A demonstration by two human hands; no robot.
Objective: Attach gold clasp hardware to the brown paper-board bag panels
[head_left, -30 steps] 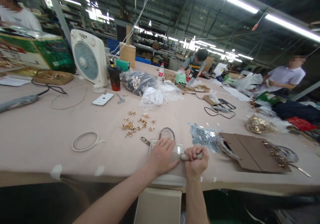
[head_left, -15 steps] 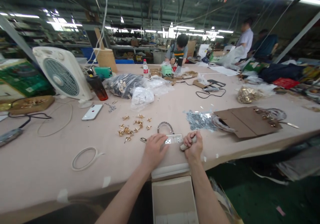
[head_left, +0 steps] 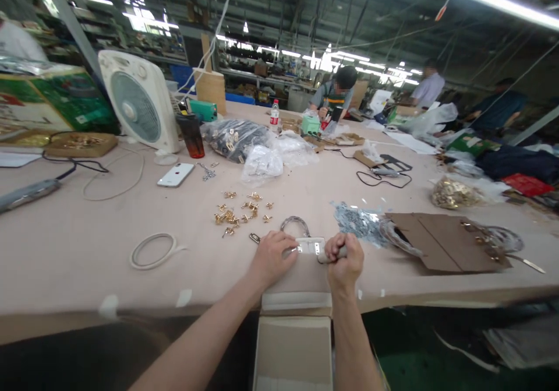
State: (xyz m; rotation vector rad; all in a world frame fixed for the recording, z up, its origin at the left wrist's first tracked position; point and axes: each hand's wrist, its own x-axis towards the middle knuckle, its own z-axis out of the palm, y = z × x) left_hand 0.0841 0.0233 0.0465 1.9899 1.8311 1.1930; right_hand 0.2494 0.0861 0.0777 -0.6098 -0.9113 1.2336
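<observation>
My left hand (head_left: 271,258) lies with its fingers stretched flat over the left part of a beige bag (head_left: 297,283), pressing it to the table. The bag's lower part hangs over the table edge. My right hand (head_left: 345,258) is closed in a fist round a thick grey-beige tool handle (head_left: 326,259) at the bag's right side; the tool's kind cannot be made out. Between the hands, small silvery plates (head_left: 318,249) show on the bag's pale strip. A plastic-wrapped handle loop (head_left: 295,224) rises behind it. By my left fingertips lies a small dark metal-rimmed tag (head_left: 254,238).
Gold-coloured fittings (head_left: 231,218) lie scattered ahead. Silvery pieces (head_left: 358,222) and a brown bag (head_left: 441,242) lie to the right. Leftward are a white tape roll (head_left: 152,251), a phone (head_left: 175,175) and a fan (head_left: 135,102). A person (head_left: 336,91) sits across the table.
The view has tilted and shifted, so the table's things sit farther right. My right fist has turned slightly, and the tool handle lies flatter. My left hand stays on the bag.
</observation>
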